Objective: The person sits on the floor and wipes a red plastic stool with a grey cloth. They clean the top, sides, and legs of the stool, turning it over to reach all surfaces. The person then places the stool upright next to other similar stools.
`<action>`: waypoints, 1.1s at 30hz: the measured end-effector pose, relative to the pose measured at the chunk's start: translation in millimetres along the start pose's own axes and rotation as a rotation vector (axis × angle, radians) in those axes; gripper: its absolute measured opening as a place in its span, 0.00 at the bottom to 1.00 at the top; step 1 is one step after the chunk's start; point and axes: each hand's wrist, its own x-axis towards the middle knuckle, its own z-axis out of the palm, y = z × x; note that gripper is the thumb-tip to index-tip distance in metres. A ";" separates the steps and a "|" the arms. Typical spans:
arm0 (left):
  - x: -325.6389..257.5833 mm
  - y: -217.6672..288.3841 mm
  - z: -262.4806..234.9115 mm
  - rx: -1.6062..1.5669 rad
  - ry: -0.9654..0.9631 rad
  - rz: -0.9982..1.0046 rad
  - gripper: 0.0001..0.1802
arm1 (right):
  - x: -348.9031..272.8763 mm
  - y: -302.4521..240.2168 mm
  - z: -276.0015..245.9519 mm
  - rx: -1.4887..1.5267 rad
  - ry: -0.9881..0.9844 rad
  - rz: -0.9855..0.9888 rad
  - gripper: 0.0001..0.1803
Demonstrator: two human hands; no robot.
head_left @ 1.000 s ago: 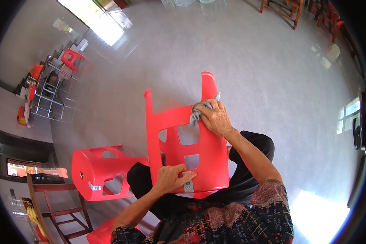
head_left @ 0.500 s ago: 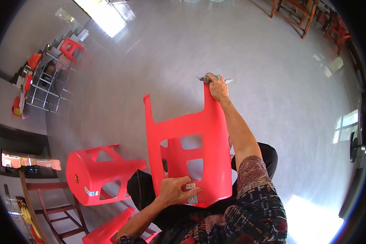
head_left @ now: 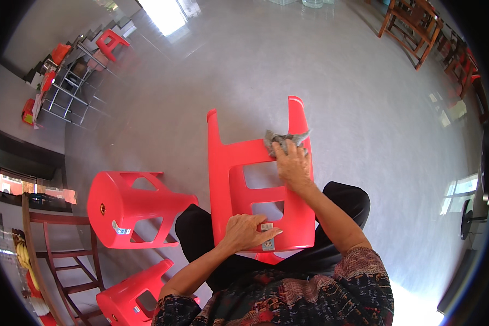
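A red plastic stool lies on its side between my knees, its seat toward me and its legs pointing away. My left hand grips the stool by the edge of an opening near the seat, beside a small label sticker. A crumpled grey cloth is under my right hand, which presses it on the stool's side where the right leg meets the crosspiece. The fingers of that hand are curled over the cloth.
On my left another red stool lies on its side, with a third red stool nearer me. A dark wooden ladder-like frame stands beyond them. A metal rack is far left, a wooden chair far right.
My right hand has slid the cloth from the tip of the stool's right leg down toward the crosspiece. The left hand keeps its hold. The view has shifted slightly.
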 end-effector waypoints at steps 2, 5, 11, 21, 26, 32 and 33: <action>-1.8 -1.7 -0.4 0.007 -0.019 -0.016 0.28 | 4.2 -29.7 6.1 -0.117 0.024 -0.115 0.23; 3.7 3.2 0.5 0.019 -0.024 0.017 0.27 | 27.3 -70.2 21.0 0.026 -0.089 -0.249 0.23; 3.8 1.5 10.8 -0.060 0.079 0.060 0.28 | 41.1 -99.6 28.3 0.063 -0.219 -0.441 0.23; 0.8 4.9 -5.8 0.060 -0.054 -0.057 0.30 | 57.0 52.4 18.7 0.170 0.032 0.361 0.24; 12.1 18.2 -3.9 -0.014 -0.040 -0.028 0.29 | 53.4 144.1 66.7 0.752 0.013 0.569 0.24; 39.8 48.3 20.0 -0.010 -0.107 -0.156 0.31 | -2.9 89.1 41.0 0.497 0.002 0.570 0.25; 43.2 48.6 23.8 0.007 -0.146 -0.209 0.32 | -13.3 72.8 26.5 0.438 0.036 0.509 0.24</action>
